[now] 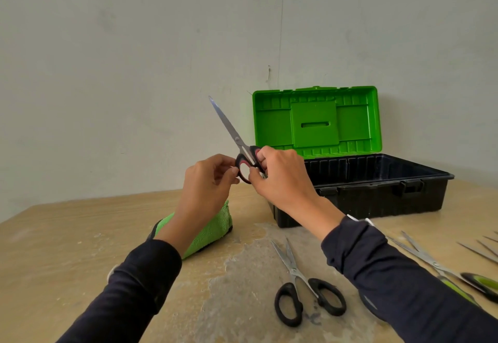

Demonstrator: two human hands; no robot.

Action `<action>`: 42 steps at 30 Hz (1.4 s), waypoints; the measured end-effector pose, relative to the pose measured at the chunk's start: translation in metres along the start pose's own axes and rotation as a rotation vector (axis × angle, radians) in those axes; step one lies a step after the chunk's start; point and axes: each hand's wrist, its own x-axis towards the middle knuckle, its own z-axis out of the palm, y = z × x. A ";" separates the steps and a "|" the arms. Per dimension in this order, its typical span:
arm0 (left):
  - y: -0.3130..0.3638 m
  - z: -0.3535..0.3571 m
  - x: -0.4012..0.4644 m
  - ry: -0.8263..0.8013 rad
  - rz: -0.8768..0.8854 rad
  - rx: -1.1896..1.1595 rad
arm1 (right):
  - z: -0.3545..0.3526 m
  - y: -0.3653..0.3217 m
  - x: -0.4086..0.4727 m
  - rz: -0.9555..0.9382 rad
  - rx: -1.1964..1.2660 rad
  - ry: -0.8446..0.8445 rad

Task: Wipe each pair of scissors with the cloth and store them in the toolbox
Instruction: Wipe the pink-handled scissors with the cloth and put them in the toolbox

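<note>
Both hands, left hand (208, 178) and right hand (279, 178), grip the red-handled scissors (234, 136); next they likely go into the toolbox (377, 189) beside the right hand.

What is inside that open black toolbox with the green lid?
The open black plastic toolbox shows only its bare ribbed far wall. Its near wall and the person's right hand hide the floor, so stored scissors cannot be confirmed.
</note>
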 end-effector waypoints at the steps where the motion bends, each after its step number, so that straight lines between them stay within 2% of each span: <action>1: -0.003 0.000 0.000 -0.025 0.041 0.061 | -0.003 0.001 0.001 0.007 0.001 -0.009; 5: -0.020 0.007 -0.007 -0.171 0.191 0.331 | -0.025 0.023 0.009 0.091 0.002 -0.049; 9: -0.033 0.026 -0.022 -0.385 0.227 0.475 | -0.043 0.072 0.015 0.177 -0.030 -0.202; 15: -0.052 0.047 -0.036 -0.509 0.327 0.696 | -0.054 0.137 0.026 0.342 -0.098 -0.478; 17: -0.059 0.050 -0.039 -0.549 0.280 0.684 | -0.049 0.152 0.032 0.354 -0.156 -0.580; 19: -0.063 0.052 -0.038 -0.523 0.217 0.610 | -0.041 0.164 0.037 0.335 -0.228 -0.677; 24: -0.071 0.051 -0.038 -0.520 0.172 0.565 | -0.002 0.191 0.048 0.341 -0.299 -0.804; 33: -0.073 0.052 -0.037 -0.550 0.152 0.519 | 0.043 0.222 0.061 0.313 -0.372 -0.960; 42: -0.072 0.052 -0.037 -0.557 0.136 0.517 | 0.040 0.216 0.057 0.337 -0.346 -1.023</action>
